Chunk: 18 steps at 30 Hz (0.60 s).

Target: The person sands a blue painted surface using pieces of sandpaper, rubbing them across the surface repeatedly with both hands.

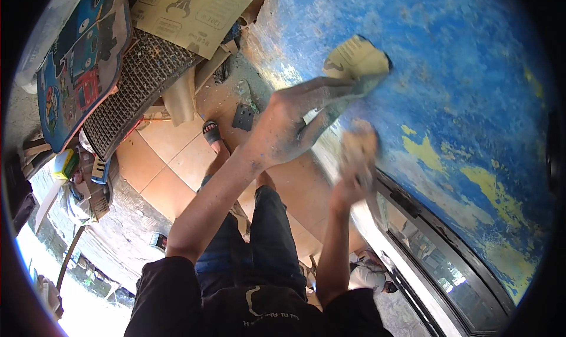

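Note:
A worn blue wall (448, 60) with yellow and whitish patches fills the right side. My left hand (289, 122) reaches across to it, fingers stretched together over a bent piece of tan-backed sandpaper (354, 60). The sandpaper lies by the wall's surface, its printed back partly covered by the fingers. Lower and to the right, my right hand (354, 181) is raised near the wall's edge and smeared by motion. A blurred tan shape shows at its upper end and a greyish strip beside it; I cannot make out whether it holds either.
A larger sandpaper sheet (191, 13) lies on a dark woven-textured panel (144, 72) at upper left, beside a printed blue board (82, 60). Tools and clutter lie left. A dark-framed glass window (430, 248) sits below the wall. Another person (371, 278) appears low right. Tiles (162, 154) cover the floor.

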{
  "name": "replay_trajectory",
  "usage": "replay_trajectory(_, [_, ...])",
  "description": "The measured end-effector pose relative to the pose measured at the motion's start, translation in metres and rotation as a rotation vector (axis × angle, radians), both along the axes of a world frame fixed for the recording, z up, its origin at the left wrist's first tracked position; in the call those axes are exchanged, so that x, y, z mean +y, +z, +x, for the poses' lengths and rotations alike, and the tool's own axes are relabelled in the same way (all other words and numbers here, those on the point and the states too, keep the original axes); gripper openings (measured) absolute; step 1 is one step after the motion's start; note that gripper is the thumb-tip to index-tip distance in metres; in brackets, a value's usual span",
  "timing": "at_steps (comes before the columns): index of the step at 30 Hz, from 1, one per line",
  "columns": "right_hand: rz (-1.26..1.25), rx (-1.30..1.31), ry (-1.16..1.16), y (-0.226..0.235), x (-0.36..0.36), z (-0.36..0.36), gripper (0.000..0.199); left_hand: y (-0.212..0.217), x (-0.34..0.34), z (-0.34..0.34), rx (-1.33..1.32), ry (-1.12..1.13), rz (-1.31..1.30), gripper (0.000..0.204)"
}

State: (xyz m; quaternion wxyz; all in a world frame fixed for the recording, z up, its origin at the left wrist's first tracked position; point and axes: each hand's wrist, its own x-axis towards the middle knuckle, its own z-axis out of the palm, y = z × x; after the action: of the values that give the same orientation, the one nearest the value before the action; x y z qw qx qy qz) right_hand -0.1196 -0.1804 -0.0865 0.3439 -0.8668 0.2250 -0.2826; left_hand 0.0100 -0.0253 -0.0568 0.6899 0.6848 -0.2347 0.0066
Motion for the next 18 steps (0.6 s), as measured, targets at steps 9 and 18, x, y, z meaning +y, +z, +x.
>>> replay_trajectory(9, [0.05,0.154,-0.146,0.007,-0.009,-0.033,0.029,-0.001,0.007,0.002,-0.016,0.006,-0.028,0.03])
replay_trajectory(18, [0.252,0.131,-0.114,0.003,-0.026,-0.025,0.026,-0.001,0.002,0.002,0.137,-0.051,-0.072,0.021])
